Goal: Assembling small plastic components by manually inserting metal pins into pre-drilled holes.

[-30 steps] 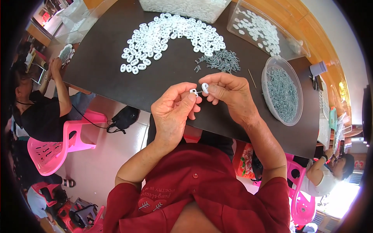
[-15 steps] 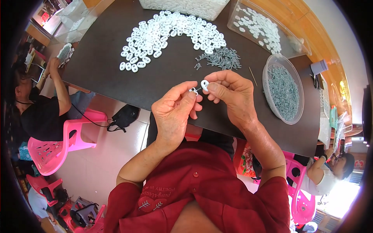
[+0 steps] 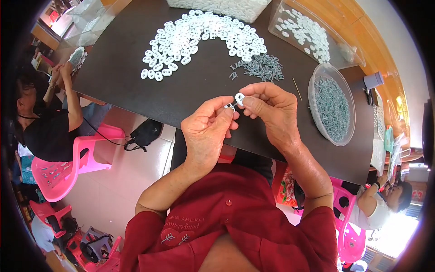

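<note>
Over the near edge of the dark table, both my hands are raised with closed fingertips. My left hand pinches a small white oval piece, mostly covered by the thumb and fingers. My right hand grips another white oval two-hole piece between thumb and forefinger. A thin dark screw bridges the short gap between the two pieces; how far it sits in either one is too small to tell. Beyond my hands lie a wide arc of white oval pieces and a heap of grey screws.
A clear round tub of grey screws stands right of my hands, near a thin stick. Farther back are a clear bin with white pieces and a full white-piece box. Other people sit left and right on pink chairs.
The two white pieces are closer together, and less of the screw shows between them. My left hand has shifted slightly right; the right hand keeps its pinch.
</note>
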`<action>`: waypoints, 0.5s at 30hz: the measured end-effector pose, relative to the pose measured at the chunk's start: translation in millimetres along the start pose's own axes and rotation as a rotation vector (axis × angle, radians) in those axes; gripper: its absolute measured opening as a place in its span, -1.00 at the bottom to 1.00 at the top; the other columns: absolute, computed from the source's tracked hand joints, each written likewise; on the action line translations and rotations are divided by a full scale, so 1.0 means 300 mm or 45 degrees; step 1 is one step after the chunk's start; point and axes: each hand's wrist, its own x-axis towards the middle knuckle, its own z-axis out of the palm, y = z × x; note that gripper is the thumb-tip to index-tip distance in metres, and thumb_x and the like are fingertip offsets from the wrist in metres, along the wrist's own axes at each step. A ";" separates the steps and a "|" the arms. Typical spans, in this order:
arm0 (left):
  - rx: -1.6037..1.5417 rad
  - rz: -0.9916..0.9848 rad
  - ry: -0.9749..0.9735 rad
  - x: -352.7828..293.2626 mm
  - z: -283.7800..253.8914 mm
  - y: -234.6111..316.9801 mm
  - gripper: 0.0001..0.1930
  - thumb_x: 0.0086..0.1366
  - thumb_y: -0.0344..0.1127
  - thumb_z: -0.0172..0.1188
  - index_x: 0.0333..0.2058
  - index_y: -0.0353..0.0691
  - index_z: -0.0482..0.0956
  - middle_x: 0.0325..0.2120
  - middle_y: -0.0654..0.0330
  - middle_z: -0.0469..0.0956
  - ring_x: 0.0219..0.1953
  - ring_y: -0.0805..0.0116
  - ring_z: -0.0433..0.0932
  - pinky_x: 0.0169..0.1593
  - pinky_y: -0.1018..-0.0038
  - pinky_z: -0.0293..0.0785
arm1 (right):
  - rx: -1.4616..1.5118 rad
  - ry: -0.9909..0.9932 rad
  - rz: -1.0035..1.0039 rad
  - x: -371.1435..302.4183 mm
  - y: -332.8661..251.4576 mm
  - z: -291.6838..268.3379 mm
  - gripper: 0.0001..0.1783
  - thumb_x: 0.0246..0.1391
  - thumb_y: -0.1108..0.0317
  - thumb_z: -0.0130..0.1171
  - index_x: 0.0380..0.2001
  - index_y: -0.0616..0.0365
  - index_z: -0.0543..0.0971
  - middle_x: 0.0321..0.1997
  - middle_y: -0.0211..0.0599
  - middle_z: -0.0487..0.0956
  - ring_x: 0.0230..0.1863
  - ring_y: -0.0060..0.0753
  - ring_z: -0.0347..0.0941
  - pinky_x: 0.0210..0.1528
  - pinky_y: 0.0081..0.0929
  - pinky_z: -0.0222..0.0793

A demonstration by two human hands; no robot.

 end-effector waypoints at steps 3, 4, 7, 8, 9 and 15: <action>-0.001 0.018 0.006 -0.002 0.004 0.002 -0.78 0.26 -0.51 0.09 -0.11 -0.37 0.51 -0.42 0.19 0.57 -0.48 0.59 0.50 -0.48 0.72 0.39 | -0.007 -0.001 -0.011 -0.002 -0.001 0.000 -0.83 0.03 0.54 0.18 -0.26 0.29 0.58 -0.44 -0.38 0.58 -0.45 -0.73 0.43 -0.42 -0.77 0.34; -0.001 0.018 0.008 -0.003 0.005 0.001 -0.78 0.26 -0.51 0.09 -0.11 -0.37 0.51 -0.42 0.19 0.57 -0.48 0.59 0.50 -0.48 0.72 0.39 | -0.020 0.002 -0.019 -0.002 0.002 0.000 -0.83 0.03 0.54 0.18 -0.26 0.29 0.58 -0.44 -0.38 0.58 -0.45 -0.73 0.43 -0.42 -0.77 0.33; 0.005 0.029 0.007 -0.004 0.008 0.001 -0.78 0.26 -0.52 0.08 -0.11 -0.36 0.52 -0.42 0.20 0.57 -0.48 0.61 0.49 -0.48 0.73 0.38 | -0.028 -0.009 -0.027 -0.005 -0.002 0.005 -0.83 0.03 0.54 0.18 -0.25 0.29 0.58 -0.43 -0.40 0.58 -0.45 -0.74 0.42 -0.42 -0.78 0.32; 0.031 0.028 0.012 -0.005 0.009 0.003 -0.78 0.26 -0.52 0.08 -0.11 -0.36 0.52 -0.42 0.21 0.57 -0.48 0.61 0.49 -0.48 0.73 0.38 | -0.023 -0.022 -0.028 -0.006 -0.004 0.006 -0.83 0.04 0.55 0.18 -0.25 0.29 0.59 -0.43 -0.41 0.58 -0.45 -0.74 0.42 -0.42 -0.78 0.32; 0.056 0.028 0.017 -0.005 0.010 0.004 -0.78 0.26 -0.53 0.08 -0.11 -0.36 0.52 -0.42 0.22 0.57 -0.48 0.62 0.48 -0.48 0.73 0.37 | -0.023 -0.022 -0.027 -0.006 -0.002 0.008 -0.83 0.04 0.55 0.18 -0.25 0.29 0.59 -0.43 -0.41 0.58 -0.45 -0.74 0.42 -0.42 -0.78 0.32; 0.080 0.094 0.027 -0.007 0.016 0.000 -0.76 0.27 -0.52 0.08 -0.09 -0.43 0.49 -0.39 0.12 0.58 -0.48 0.52 0.53 -0.47 0.68 0.41 | -0.042 0.009 -0.077 -0.014 -0.003 0.023 -0.84 0.04 0.54 0.18 -0.25 0.29 0.59 -0.42 -0.45 0.57 -0.44 -0.75 0.41 -0.40 -0.77 0.30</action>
